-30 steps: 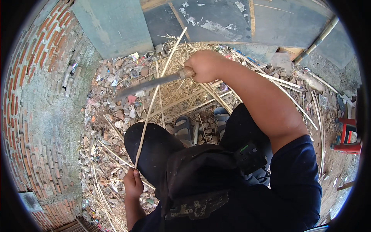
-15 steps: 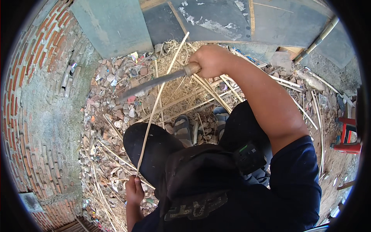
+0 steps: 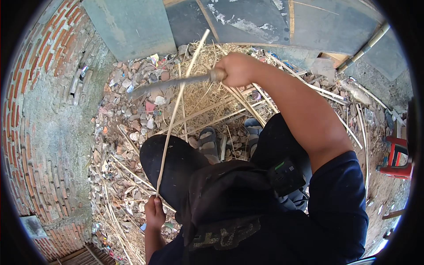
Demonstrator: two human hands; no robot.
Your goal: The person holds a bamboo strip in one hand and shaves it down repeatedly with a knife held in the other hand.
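My left hand (image 3: 154,213), low on the left beside my knee, is closed around the near end of a long, pale wooden strip (image 3: 169,132). The strip slants up and away across my left thigh, its far end free in the air. Out in front, my right hand (image 3: 236,70) grips the wooden handle of a machete (image 3: 187,80). Its dark, slightly blurred blade points left and crosses the strip's upper part. Whether blade and strip touch, I cannot tell.
Rubble and broken stone (image 3: 132,128) cover the ground, with a heap of pale shavings (image 3: 198,104) ahead of my sandals. Loose strips (image 3: 115,221) lie left and right. A brick wall (image 3: 53,145) stands left, grey panels (image 3: 243,22) ahead, a red object (image 3: 395,159) right.
The machete blade has risen a little, and its handle has shifted slightly left. The strip's far end has moved up and to the left. Both hands keep their hold.
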